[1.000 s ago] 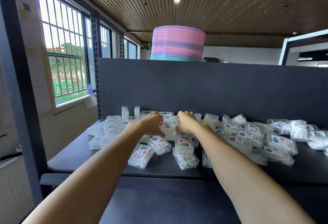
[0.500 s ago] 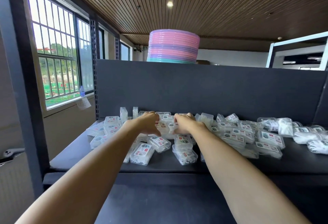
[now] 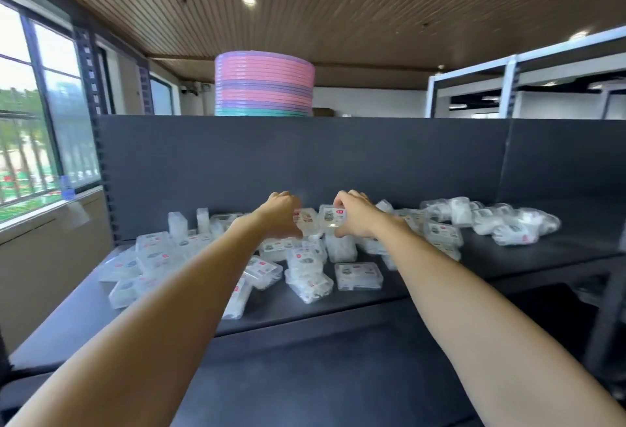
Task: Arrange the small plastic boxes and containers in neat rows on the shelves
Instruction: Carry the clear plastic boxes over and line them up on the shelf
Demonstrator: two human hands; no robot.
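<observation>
Head view, item one: two small clear plastic boxes with printed labels, lifted above the heap at the back of the dark shelf [image 3: 338, 304]. Right hand [image 3: 357, 215] pinches a labelled box [image 3: 333, 218] by its edges, thumb below and fingers curled over the top, label turned to the camera. Left hand [image 3: 283, 215] curls round a second box [image 3: 306, 221], partly hidden behind its knuckles. Both boxes are held just beside each other, likely so they can be matched and set down as a pair against the back panel [image 3: 305, 155].

Item two: loose pile of like boxes [image 3: 306, 267], tilted and overlapping, spread from the shelf's left end to its middle; no row formed yet, by the look of it. One box [image 3: 358, 276] lies flat near the front edge.

Item three: bagged containers [image 3: 508, 221] heaped at the right, well apart from the hands.

Item four: stack of pink, purple and teal lids or basins [image 3: 264, 84] behind the panel; window [image 3: 30, 115] at left.
</observation>
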